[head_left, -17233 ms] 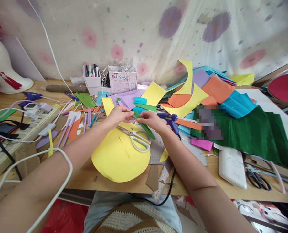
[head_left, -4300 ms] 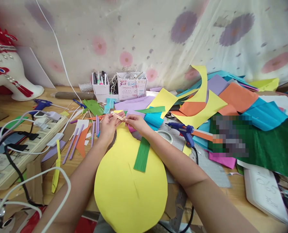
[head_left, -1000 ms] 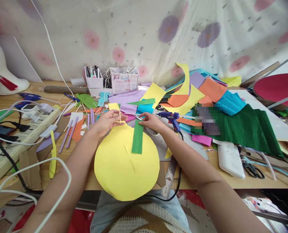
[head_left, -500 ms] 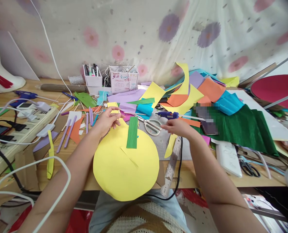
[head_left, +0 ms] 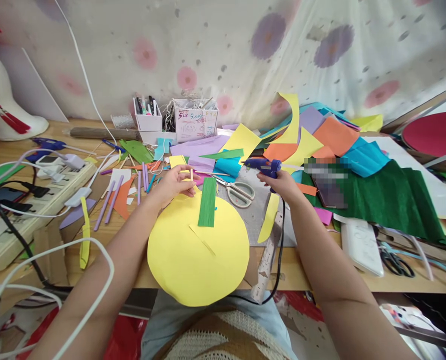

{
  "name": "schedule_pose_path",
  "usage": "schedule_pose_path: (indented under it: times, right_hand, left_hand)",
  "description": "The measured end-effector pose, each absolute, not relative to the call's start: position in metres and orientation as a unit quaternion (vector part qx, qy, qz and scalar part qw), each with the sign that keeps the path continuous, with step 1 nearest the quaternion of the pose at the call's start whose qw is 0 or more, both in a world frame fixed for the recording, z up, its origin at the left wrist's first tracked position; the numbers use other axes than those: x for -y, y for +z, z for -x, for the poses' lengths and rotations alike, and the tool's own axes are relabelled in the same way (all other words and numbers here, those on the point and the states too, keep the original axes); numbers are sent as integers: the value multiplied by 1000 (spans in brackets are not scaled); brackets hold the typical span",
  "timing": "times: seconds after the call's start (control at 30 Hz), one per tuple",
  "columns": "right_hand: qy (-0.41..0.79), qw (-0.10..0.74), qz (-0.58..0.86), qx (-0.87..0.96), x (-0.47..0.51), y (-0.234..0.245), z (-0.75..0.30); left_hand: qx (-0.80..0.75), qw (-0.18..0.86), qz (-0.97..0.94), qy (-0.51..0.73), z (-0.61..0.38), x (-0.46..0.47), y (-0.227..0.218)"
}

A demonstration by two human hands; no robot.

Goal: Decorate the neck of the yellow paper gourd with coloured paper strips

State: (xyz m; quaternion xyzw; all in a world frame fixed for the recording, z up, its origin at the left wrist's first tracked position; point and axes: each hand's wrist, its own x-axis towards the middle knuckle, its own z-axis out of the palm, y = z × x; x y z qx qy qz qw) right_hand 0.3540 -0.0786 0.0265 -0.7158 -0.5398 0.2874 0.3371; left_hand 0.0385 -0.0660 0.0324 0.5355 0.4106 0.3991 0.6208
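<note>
My left hand (head_left: 174, 184) pinches a thin wooden stick (head_left: 191, 176) upright, just above the top edge of a yellow paper circle (head_left: 196, 250) that hangs over the table's front edge. A green crepe strip (head_left: 207, 202) lies on the circle beside that hand. My right hand (head_left: 281, 183) is wrapped round the handle of a blue glue gun (head_left: 265, 165), whose nozzle points left. White-handled scissors (head_left: 238, 190) lie between my two hands on a grey cutting mat (head_left: 258, 212).
Coloured paper sheets (head_left: 305, 142) and green crepe (head_left: 391, 197) are heaped at the right. Two white pen boxes (head_left: 177, 120) stand at the back. A power strip (head_left: 31, 197) with cables lies at the left. A ruler (head_left: 268, 262) and the gun's black cord hang over the front edge.
My right hand let go of the scissors, moved right and closed on the glue gun. The green strip now lies on the yellow circle. My left hand keeps the stick.
</note>
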Motion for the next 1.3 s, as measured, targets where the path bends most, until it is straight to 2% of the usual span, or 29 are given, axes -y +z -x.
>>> schedule_pose_path:
  times: [0.1,0.2,0.33,0.53,0.83,1.3]
  right_hand:
    - [399,384,580,598,77,43,-334]
    - [458,339,504,649,76,54,-309]
    - [477,316,466,675,75,52,-287]
    - [494,296,463,674,74,38,-288]
    - [485,279,459,690,74,36,-288]
    - [480,270,461,696,72,33,-289]
  left_hand:
    - [-407,617,-550,389,-39,65,30]
    - [-402,612,-560,387,-39,63,27]
    - [-398,586,-588,391,-36,58,19]
    - [-406,506,-637,417,-30,54,9]
    - [-395,462,-677,415,-28,56,9]
    - [-398,455,-680,414,-29,58,12]
